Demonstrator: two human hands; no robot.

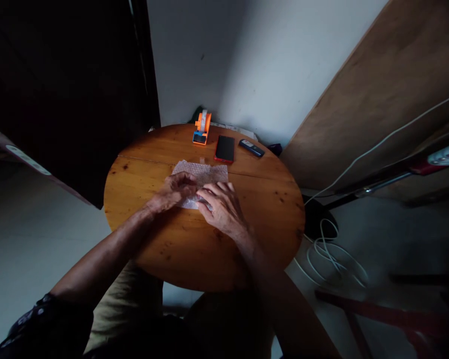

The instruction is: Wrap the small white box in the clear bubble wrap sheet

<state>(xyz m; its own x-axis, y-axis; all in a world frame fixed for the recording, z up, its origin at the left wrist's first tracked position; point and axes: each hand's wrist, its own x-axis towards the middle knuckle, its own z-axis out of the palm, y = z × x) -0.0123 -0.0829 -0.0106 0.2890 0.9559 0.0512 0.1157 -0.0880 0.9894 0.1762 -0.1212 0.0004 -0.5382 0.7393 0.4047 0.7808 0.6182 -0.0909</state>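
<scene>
From my seat, the bubble wrap (204, 174) lies in the middle of the round table (269, 209), slightly toward the far side. Its far half is flat and spread out. Its near edge is bunched under both hands, so I judge the folding has started but is well short of done. I see no tape on the sheet.

The left hand (174, 192) is curled over the near left corner, and I cannot tell whether it pinches the sheet. The right hand (222, 207) lies flat, fingers together, pressing the near right part. The two hands almost touch.

Past the sheet a phone (225, 148) sits just beside its far edge. A tape dispenser (202, 128) and a small dark gadget (251, 147) stand near the table's far rim.

There is bare wood to the left, to the right and in front. A coil of cable (333, 254) lies on the floor to the right.
</scene>
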